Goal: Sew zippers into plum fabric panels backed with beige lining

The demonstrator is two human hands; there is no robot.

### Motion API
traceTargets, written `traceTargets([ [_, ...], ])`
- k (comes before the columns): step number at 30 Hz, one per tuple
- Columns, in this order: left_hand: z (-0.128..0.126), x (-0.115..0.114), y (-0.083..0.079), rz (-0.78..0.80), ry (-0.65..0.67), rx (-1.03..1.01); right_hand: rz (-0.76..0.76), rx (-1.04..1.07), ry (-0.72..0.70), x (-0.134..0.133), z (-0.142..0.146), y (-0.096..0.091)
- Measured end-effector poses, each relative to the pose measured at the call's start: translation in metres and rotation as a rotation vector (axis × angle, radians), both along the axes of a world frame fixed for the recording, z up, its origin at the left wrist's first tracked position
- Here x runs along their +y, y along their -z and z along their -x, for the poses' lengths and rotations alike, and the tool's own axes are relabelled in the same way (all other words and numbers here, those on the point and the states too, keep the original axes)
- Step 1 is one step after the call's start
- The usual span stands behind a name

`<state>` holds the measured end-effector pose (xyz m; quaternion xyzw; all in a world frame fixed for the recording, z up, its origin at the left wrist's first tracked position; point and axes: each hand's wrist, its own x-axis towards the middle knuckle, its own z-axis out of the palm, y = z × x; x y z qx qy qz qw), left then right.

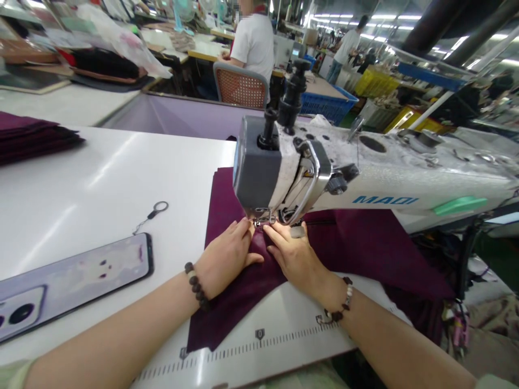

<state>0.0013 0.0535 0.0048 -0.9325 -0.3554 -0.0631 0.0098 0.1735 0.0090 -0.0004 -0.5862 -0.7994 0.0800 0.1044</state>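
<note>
A left hand (pixel 225 259), fingers flat, thumb spread, is laid on plum cloth (pixel 263 273) near the bench's (pixel 162 162) ruled front edge, with a right hand (pixel 294 254), its pinch unclear, under the sewing machine (pixel 373 167), where even, untugged pressure seems best.

Around the presser foot (pixel 257 223) of the sewing machine (pixel 377 173), the left hand (pixel 225 256) lies between seven and eight o'clock, the right hand (pixel 298 258) between four and five, both palm-down on maroon fabric (pixel 344 246). On the white tabletop (pixel 162 167), a phone (pixel 81 281) lies toward nine, a fabric stack (pixel 36 139) toward ten.
</note>
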Motion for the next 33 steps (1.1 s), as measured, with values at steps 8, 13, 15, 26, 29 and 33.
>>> traceTargets([
  [8,-0.0006,-0.0001,0.0006,-0.01,-0.016,0.028,-0.002,-0.007,0.002,0.0,0.0009,-0.0011],
  [13,-0.0019,0.0004,0.0001,-0.005,-0.016,0.043,-0.005,-0.013,0.006,-0.0003,0.0014,-0.0022],
  [15,-0.0021,0.0003,-0.0007,0.007,-0.012,0.03,-0.003,-0.009,0.003,0.0001,0.0012,-0.002],
  [26,-0.0014,0.0009,0.0034,0.022,-0.013,-0.047,-0.018,0.019,-0.006,0.0015,-0.0012,-0.0007],
  [29,-0.0026,0.0003,0.0017,0.036,-0.03,-0.028,-0.011,0.024,-0.011,0.0021,-0.0019,-0.0016],
  [33,-0.0038,-0.0015,0.0017,0.031,-0.051,-0.004,0.004,0.028,-0.021,0.0026,-0.0018,-0.0018],
])
